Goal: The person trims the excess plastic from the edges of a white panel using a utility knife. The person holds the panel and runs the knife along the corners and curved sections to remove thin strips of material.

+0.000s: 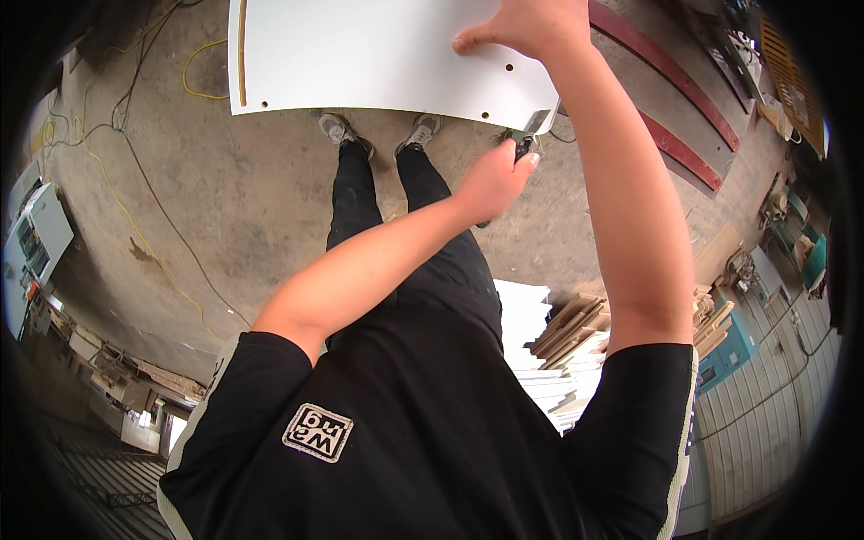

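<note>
A white panel (378,63) with small dark holes and a brown strip near its left edge lies in front of me at the top of the view. My left hand (499,180) is closed round a black-handled tool (523,147) at the panel's near right corner. A flat shiny metal part of the tool meets the panel's edge there; its exact kind does not show. My right hand (531,31) rests on the panel's upper right part, thumb stretched out to the left. The upper edge of the view cuts off part of its fingers.
Dark red curved strips (684,153) lie on the concrete floor (225,198) to the right. Cables (162,216) run over the floor at left. White and wooden offcuts (576,328) are piled near my right side. A grey-blue machine (40,229) stands far left.
</note>
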{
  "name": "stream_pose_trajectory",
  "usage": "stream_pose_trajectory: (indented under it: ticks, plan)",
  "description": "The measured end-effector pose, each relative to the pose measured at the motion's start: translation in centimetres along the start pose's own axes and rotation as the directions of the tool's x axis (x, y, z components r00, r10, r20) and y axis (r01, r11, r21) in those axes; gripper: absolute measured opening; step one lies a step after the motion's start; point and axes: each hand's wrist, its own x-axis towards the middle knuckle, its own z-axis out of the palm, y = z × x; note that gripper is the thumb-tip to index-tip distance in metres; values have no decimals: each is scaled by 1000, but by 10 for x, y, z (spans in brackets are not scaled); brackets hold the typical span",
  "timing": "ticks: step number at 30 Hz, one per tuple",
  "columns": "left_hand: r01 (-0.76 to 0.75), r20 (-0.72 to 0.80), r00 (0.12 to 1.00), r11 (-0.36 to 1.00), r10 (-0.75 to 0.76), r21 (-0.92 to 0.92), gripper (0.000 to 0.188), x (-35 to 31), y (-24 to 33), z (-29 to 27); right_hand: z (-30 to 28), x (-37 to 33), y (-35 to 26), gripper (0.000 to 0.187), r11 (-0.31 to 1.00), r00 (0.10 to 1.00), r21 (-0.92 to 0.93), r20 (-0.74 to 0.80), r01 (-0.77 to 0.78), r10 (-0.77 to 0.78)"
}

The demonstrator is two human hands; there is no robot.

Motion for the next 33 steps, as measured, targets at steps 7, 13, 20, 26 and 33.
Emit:
stream_pose_trajectory:
  ticks: [7, 13, 20, 26, 33]
  plan:
    - [155, 77, 988, 918, -137, -364, 27, -2, 22, 43, 24, 10, 14, 137, 997, 997, -77, -66, 30, -35]
    - [106, 42, 994, 982, -101, -158, 27, -24, -4, 0, -3, 3, -5, 137, 1000, 1000, -1, 3, 17, -17]
    - [-142, -489, 867, 894, -96, -426, 21, -94, -9, -113, 28, -2, -28, 139, 998, 991, -32, -125, -46, 42]
    - [-340, -713, 700, 899, 45, -277, 30, -76, 4, -175, 43, -10, -92, 126, 983, 986, -144, -139, -115, 95]
    - [-325, -802, 597, 924, 35, -201, 28, -88, 10, -274, 45, -50, -128, 95, 991, 1000, -135, 11, 23, -22]
